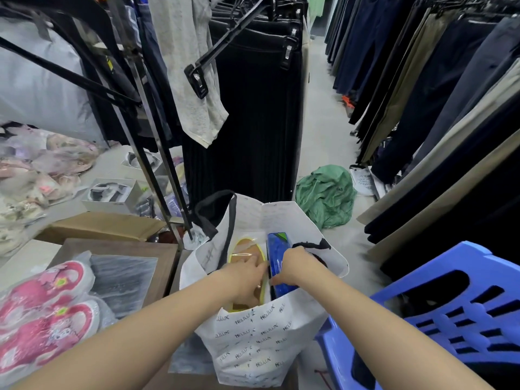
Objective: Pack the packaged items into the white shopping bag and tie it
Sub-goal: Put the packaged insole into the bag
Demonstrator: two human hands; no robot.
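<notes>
The white shopping bag with black printed lettering and black handles stands open on the floor in front of me. Inside it a yellow-rimmed packaged sandal lies on the left and a blue packaged item stands on edge to the right. My left hand reaches into the bag and rests on the yellow package, fingers spread. My right hand is curled around the blue package. A wrapped pair of pink sandals lies outside the bag at the lower left.
A blue plastic stool stands close on the right. Cardboard boxes and a wooden-framed board sit left of the bag. A rack of black skirts hangs ahead, trousers along the right. A green cloth lies on the floor.
</notes>
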